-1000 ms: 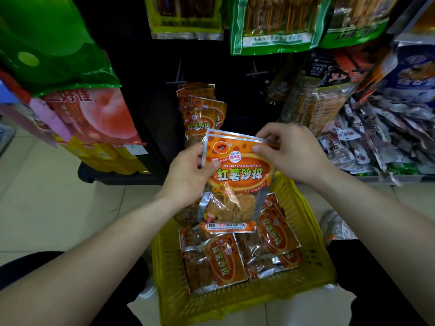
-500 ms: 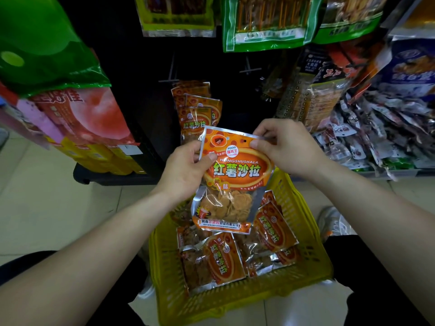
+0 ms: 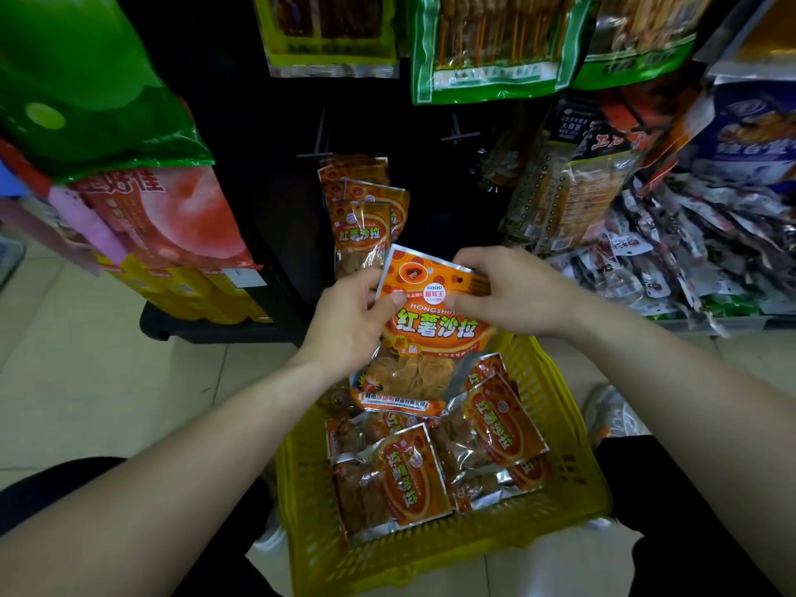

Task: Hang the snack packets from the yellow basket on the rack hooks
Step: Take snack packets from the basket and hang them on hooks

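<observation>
A person is holding an orange snack packet (image 3: 430, 333) up in both hands above a yellow basket (image 3: 430, 558) that is sitting on the tiled floor (image 3: 86, 381). The left hand (image 3: 349, 321) is pinching the packet's upper left edge between thumb and curled fingers, while the right hand (image 3: 512, 290) is gripping its top right corner, thumb on the front. The packet is hanging upright between them, its lower end dangling over the basket's far side. More of the same packets (image 3: 405, 480) are lying flat in the basket. Just beyond the hands, matching hung packets (image 3: 364, 221) are dangling from the dark rack, and a wire hook (image 3: 457, 132) is showing up to their right. Green-edged bags (image 3: 491, 45) are hanging overhead, small sachets (image 3: 689, 273) are heaping up at right, and pink bags (image 3: 172, 217) are jutting in from the left.
</observation>
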`<state>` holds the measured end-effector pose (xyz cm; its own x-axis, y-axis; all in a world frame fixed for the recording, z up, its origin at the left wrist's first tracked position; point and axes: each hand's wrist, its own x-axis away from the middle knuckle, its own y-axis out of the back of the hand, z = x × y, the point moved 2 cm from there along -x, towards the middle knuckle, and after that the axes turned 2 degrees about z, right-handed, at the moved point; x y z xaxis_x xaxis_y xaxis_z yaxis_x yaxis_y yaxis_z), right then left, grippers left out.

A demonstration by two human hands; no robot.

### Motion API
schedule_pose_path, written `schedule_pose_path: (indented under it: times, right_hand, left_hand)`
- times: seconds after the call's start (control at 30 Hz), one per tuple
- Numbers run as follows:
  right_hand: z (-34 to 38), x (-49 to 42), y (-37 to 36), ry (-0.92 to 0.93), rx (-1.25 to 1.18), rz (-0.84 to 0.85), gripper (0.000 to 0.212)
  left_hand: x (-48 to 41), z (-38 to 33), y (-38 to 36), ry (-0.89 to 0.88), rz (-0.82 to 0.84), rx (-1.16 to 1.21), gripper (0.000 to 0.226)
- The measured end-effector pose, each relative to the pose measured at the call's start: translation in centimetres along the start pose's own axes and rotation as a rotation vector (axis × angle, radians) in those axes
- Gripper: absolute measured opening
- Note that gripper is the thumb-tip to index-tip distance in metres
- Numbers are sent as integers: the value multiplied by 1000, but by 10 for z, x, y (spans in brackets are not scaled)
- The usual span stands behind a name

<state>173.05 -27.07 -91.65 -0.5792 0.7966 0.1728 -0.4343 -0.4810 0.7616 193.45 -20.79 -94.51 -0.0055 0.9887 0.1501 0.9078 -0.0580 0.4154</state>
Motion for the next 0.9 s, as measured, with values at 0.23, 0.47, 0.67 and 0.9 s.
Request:
schedule_pose_path:
  times: [0.23, 0.47, 0.67, 0.9]
  right_hand:
    - [23, -4, -10, 16, 239, -129, 13]
    - [27, -31, 20, 1, 385, -425, 12]
    - [2, -96, 3, -53, 511, -353, 19]
    - [-29, -180, -63, -139, 533, -198, 35]
  left_hand:
    - [3, 10, 15, -13, -26, -23, 21]
    - [7, 47, 54, 59, -119, -142, 29]
    - [-20, 82, 49, 161, 7, -301, 46]
    - [-82, 141, 7, 261, 30, -299, 33]
